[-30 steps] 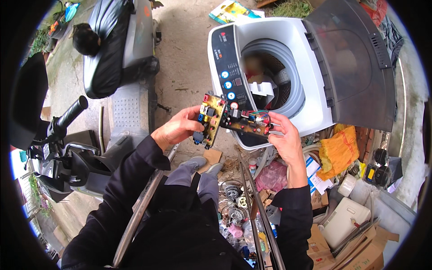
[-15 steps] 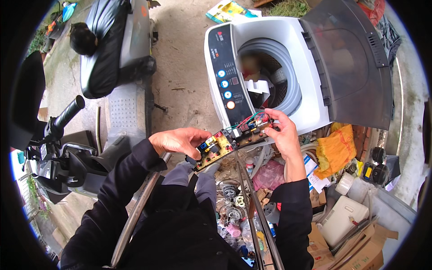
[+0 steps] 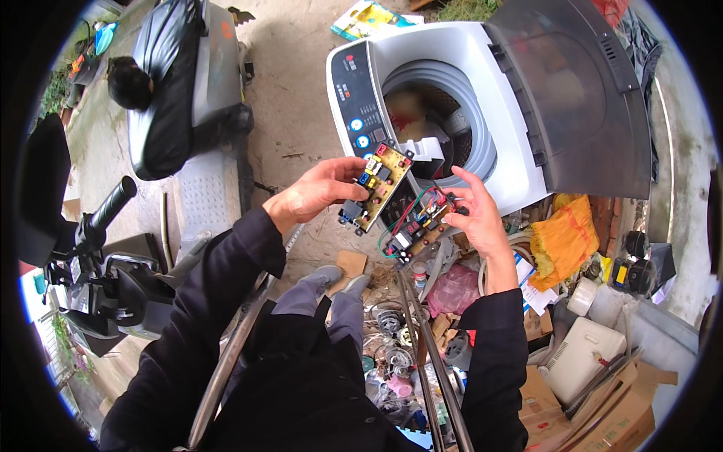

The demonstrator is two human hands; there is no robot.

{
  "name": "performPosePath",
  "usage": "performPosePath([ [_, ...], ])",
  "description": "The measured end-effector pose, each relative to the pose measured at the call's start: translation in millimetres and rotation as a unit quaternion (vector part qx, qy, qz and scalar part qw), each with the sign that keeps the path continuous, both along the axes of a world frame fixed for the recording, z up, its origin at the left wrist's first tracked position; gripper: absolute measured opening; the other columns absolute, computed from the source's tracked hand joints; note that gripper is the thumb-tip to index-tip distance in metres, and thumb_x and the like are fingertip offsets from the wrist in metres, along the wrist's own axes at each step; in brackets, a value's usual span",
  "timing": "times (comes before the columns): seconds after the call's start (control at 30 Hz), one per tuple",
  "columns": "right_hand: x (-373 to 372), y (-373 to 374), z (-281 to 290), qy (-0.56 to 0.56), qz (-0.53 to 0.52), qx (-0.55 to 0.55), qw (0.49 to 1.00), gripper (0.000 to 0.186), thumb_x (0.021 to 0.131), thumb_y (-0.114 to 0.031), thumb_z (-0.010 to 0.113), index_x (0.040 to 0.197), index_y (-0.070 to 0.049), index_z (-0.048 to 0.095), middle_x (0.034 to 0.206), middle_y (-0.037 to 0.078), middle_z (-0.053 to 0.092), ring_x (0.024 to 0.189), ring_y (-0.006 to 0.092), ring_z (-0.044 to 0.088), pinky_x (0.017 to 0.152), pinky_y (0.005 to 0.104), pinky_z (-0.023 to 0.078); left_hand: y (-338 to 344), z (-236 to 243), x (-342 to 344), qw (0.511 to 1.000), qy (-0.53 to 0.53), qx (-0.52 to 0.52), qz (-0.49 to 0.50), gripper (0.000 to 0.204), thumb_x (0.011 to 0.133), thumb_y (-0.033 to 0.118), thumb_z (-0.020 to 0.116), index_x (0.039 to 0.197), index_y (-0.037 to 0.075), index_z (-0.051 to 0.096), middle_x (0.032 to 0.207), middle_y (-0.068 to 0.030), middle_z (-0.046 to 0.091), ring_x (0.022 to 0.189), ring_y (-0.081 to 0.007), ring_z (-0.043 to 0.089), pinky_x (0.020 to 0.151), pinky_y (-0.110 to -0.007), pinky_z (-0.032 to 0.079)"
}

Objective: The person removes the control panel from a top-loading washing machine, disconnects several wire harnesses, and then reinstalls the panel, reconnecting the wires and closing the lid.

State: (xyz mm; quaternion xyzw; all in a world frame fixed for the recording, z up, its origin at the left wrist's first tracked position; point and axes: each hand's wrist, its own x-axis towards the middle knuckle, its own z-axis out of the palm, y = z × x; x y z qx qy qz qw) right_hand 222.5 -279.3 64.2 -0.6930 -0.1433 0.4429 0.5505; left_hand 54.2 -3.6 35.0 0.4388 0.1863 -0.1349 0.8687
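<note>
Two pinch grips, close together.
The left hand (image 3: pixel 325 190) grips a yellowish circuit board (image 3: pixel 385 194); toward that board's four-to-five o'clock, the right hand (image 3: pixel 476 218) pinches a wired circuit board (image 3: pixel 423 230). A white washing machine (image 3: pixel 521 175) stands toward one o'clock.

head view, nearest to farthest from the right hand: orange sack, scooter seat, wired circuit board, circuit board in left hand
1. Wired circuit board, in the right hand
2. Circuit board in the left hand, to the left
3. Orange sack, to the right
4. Scooter seat, far upper left
</note>
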Motion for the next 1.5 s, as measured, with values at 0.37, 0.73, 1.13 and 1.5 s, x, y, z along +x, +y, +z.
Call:
performPosePath([
  [0.37, 8.6, -10.8, -16.3, -0.035, 0.034, -0.011, 0.999, 0.075, 0.078, 0.021, 0.059, 0.146, -0.008, 0.052, 0.127, 0.013, 0.065, 0.104, 0.0157, 0.063, 0.086, 0.0279, 0.054, -16.6, 2.5, 21.2, 1.000, 0.024, -0.014, 0.000, 0.048, 0.083, -0.001, 0.070, 0.128, -0.001, 0.053, 0.113, -0.0108, 0.068, 0.105, -0.0186, 0.065, 0.100, -0.032, 0.048],
  [0.73, -0.8, -23.4, -35.0, -0.089, -0.021, -0.020, 0.996, 0.074, 0.073, 0.016, 0.070, 0.141, -0.007, 0.056, 0.123, 0.013, 0.067, 0.111, 0.0215, 0.065, 0.091, 0.0334, 0.054, -42.7, 5.4, 30.3, 0.991, 0.092, -0.077, -0.062, 0.047, 0.086, 0.010, 0.068, 0.130, -0.005, 0.059, 0.116, -0.0099, 0.069, 0.105, -0.0155, 0.066, 0.096, -0.030, 0.052],
  [1.13, -16.3, -8.6, 0.5, -0.310, 0.005, -0.230, 0.922, 0.034, 0.073, -0.005, 0.083, 0.102, 0.002, 0.067, 0.096, 0.019, 0.073, 0.089, 0.0362, 0.071, 0.079, 0.0430, 0.055, -50.1, 7.9, 30.1, 0.984, 0.167, -0.042, -0.034, 0.026, 0.092, 0.012, 0.055, 0.114, 0.000, 0.064, 0.097, -0.0064, 0.068, 0.079, -0.0127, 0.069, 0.071, -0.029, 0.060],
  [1.5, -26.6, 7.7, 25.2, -0.475, 0.074, -0.317, 0.818, 0.012, 0.082, -0.006, 0.072, 0.088, 0.002, 0.067, 0.092, 0.021, 0.067, 0.085, 0.0436, 0.069, 0.077, 0.0523, 0.054, -72.6, 24.1, 33.3, 0.985, 0.107, 0.074, -0.112, 0.049, 0.077, 0.014, 0.087, 0.117, -0.005, 0.065, 0.098, -0.0085, 0.072, 0.083, -0.0133, 0.068, 0.074, -0.030, 0.057],
])
